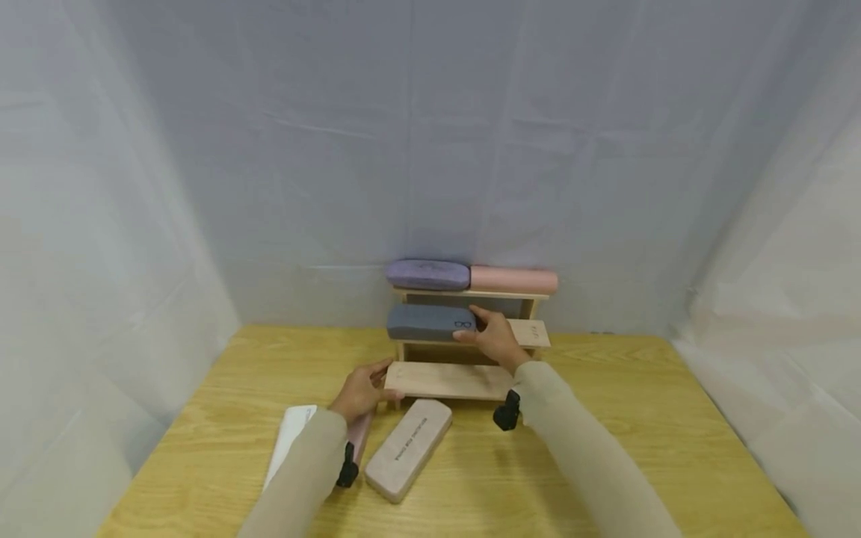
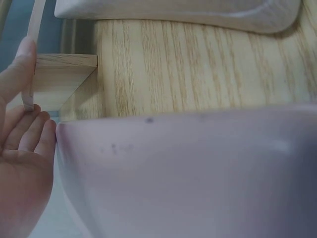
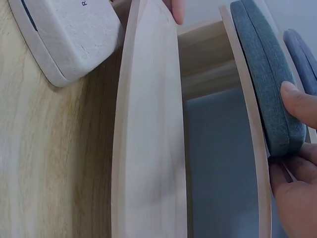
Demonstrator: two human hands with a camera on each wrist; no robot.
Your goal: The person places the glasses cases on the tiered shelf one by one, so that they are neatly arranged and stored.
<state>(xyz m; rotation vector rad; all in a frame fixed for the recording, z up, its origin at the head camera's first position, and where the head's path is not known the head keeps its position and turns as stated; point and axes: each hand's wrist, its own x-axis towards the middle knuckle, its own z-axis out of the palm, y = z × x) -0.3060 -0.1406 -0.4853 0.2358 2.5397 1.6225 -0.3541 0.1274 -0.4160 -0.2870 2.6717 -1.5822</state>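
Observation:
A blue-grey glasses case (image 1: 430,322) lies along the left part of the middle step of a wooden three-step stand (image 1: 451,379). My right hand (image 1: 496,338) holds the case at its right end, the thumb on its front side and the fingers around the end. In the right wrist view the case (image 3: 267,74) rests against the step's board. My left hand (image 1: 359,391) pinches the left end of the lowest step between thumb and fingers. A pink case (image 2: 188,173), mostly hidden by the left arm in the head view, lies just below that hand.
On the top step sit a purple glasses case (image 1: 428,275) and a pink one (image 1: 514,279), end to end. A beige case with lettering (image 1: 409,450) lies slanted on the table (image 1: 605,418) before the stand. Left of the left arm lies a white case (image 1: 291,437).

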